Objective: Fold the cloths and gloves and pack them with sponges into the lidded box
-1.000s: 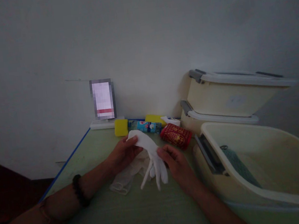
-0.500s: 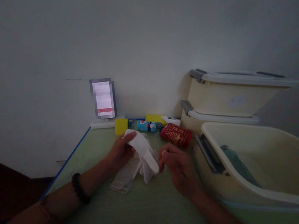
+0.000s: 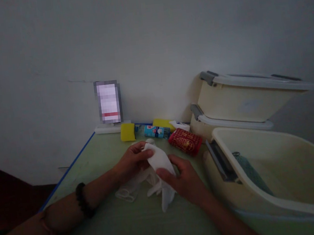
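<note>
A white glove is stretched between my two hands above the table, its fingers dangling toward me. My left hand pinches one end of it between thumb and fingers. On the other side, my right hand grips the glove with the thumb on top and the fingers behind. Beneath them, another thin whitish glove lies on the table, partly covered by the held one and by my left hand.
Behind my hands lie a yellow sponge, a small bottle with a blue label and a red patterned packet. An open cream bin stands at right, with lidded boxes behind. A lit screen stands by the wall.
My right hand has gone from beside the glove to gripping it. My left hand has shifted slightly right, and the glove's fingers hang lower and nearer to me.
</note>
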Demonstrator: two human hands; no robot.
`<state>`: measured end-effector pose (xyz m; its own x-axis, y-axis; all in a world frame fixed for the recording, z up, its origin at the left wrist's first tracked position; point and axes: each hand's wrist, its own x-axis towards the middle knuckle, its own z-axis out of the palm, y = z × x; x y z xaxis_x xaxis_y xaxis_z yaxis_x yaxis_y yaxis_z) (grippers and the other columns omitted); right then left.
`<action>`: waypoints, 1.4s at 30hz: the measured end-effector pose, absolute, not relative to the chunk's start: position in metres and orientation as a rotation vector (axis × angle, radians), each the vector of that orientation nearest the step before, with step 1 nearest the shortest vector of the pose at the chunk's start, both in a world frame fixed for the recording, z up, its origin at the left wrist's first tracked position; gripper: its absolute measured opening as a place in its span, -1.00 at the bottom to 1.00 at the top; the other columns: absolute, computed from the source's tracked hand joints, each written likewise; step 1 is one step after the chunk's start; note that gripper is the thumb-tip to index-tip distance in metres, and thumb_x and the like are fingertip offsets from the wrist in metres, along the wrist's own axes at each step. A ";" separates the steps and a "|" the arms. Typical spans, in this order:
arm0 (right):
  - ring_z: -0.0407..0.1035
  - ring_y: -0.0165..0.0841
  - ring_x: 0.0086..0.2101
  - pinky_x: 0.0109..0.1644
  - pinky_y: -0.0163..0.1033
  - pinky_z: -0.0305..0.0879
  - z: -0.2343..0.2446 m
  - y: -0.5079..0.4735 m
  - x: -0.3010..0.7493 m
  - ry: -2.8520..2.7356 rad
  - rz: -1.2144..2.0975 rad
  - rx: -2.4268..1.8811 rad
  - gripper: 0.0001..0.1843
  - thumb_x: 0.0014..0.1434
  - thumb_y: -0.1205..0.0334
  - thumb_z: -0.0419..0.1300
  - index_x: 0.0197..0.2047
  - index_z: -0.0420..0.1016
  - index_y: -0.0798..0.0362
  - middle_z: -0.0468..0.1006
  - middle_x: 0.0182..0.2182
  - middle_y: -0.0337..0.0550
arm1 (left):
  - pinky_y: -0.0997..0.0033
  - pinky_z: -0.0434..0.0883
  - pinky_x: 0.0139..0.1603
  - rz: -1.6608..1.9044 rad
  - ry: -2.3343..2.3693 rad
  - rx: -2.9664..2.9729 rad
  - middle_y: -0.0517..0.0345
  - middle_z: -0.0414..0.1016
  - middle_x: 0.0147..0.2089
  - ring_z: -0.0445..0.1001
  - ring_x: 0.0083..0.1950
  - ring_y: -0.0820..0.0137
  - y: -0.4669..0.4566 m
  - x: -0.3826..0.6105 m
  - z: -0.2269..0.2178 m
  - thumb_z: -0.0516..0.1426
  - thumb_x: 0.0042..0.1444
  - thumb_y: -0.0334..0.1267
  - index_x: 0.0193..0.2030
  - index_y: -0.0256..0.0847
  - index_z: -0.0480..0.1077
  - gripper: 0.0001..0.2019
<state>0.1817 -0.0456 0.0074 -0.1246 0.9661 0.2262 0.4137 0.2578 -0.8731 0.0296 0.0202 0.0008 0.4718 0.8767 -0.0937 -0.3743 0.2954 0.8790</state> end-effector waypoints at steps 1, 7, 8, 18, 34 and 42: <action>0.23 -0.41 -0.47 -0.41 -0.33 0.16 0.008 -0.046 0.182 -1.681 0.866 -1.272 -0.74 0.02 0.05 0.13 -0.38 0.39 0.09 0.37 -0.50 -0.24 | 0.69 0.11 -0.73 0.944 0.654 0.911 0.31 0.33 -0.61 0.20 -0.68 0.66 0.021 0.030 0.001 0.30 -0.28 -0.33 -0.49 -0.28 0.35 -0.79; 0.14 -0.50 -0.55 -0.54 -0.41 0.08 0.007 -0.045 0.187 -1.558 1.021 -1.172 -0.78 -0.02 0.10 0.18 -0.38 0.26 0.04 0.28 -0.54 -0.34 | 0.64 0.34 -0.52 1.095 0.629 0.751 0.26 0.39 -0.53 0.34 -0.53 0.59 0.032 0.029 0.001 0.25 -0.14 -0.36 -0.43 -0.28 0.39 -0.88; 0.15 -0.49 -0.54 -0.52 -0.41 0.10 0.006 -0.045 0.186 -1.552 1.008 -1.160 -0.78 -0.02 0.12 0.19 -0.35 0.26 0.04 0.28 -0.53 -0.34 | 0.62 0.37 -0.47 1.110 0.624 0.725 0.25 0.41 -0.50 0.38 -0.49 0.56 0.034 0.028 0.000 0.24 -0.12 -0.37 -0.42 -0.27 0.39 -0.89; 0.25 -0.47 -0.57 -0.55 -0.40 0.17 -0.001 -0.040 0.181 -1.258 0.969 -1.223 -0.64 0.00 0.08 0.17 -0.20 0.12 0.01 0.36 -0.51 -0.32 | 0.57 0.36 -0.40 0.866 0.403 0.740 0.11 0.47 -0.36 0.44 -0.33 0.45 0.027 0.024 -0.003 0.28 -0.23 -0.37 -0.27 -0.32 0.41 -0.70; 0.24 -0.29 -0.12 -0.05 -0.11 0.23 0.001 -0.045 0.181 -1.678 0.156 -1.098 -0.88 -0.01 0.26 0.20 -0.38 0.31 0.03 0.22 -0.08 -0.07 | 0.40 0.42 -0.17 1.028 0.463 0.608 0.05 0.52 -0.33 0.49 -0.30 0.38 0.034 0.025 -0.001 0.06 0.03 -0.50 -0.27 -0.35 0.39 -0.86; 0.28 -0.32 -0.20 -0.12 -0.15 0.25 0.002 -0.042 0.186 -1.765 0.042 -1.058 -0.90 0.04 0.42 0.09 -0.41 0.28 0.02 0.34 -0.24 -0.12 | 0.49 0.44 -0.27 1.113 0.486 0.560 0.13 0.51 -0.40 0.49 -0.37 0.46 0.038 0.026 -0.004 0.06 0.04 -0.51 -0.34 -0.31 0.39 -0.88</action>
